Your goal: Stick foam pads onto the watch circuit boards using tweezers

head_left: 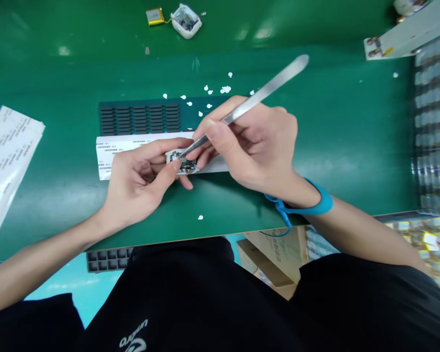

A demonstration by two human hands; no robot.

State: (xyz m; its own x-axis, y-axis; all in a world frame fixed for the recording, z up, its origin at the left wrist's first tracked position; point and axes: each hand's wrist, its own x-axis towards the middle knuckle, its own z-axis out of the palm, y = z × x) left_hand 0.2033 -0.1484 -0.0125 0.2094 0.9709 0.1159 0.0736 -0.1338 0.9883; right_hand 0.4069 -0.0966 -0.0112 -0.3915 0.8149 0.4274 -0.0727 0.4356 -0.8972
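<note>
Between the thumb and fingers of my left hand (pixel 143 176) is a small white device housing with an exposed circuit board (pixel 187 165). My right hand (pixel 256 144) grips metal tweezers (pixel 269 88) like a pen, their tip down on the circuit board and their rounded end pointing up and right. The fingers of my right hand are close to the housing's right side. Under both hands lies a white printed backing strip (pixel 108 156). Behind it is a sheet of dark foam strips (pixel 139 117), partly covered. A blue wrist strap (pixel 317 198) circles my right wrist.
Several small white tabs (pixel 225 89) are scattered on the green mat (pixel 333 122). At the back lies another white housing (pixel 186 22) wired to a yellow battery (pixel 155 17). Printed sheets (pixel 7 161) lie left; clear trays (pixel 434 132) stand right. A cardboard box (pixel 278 249) sits below the table edge.
</note>
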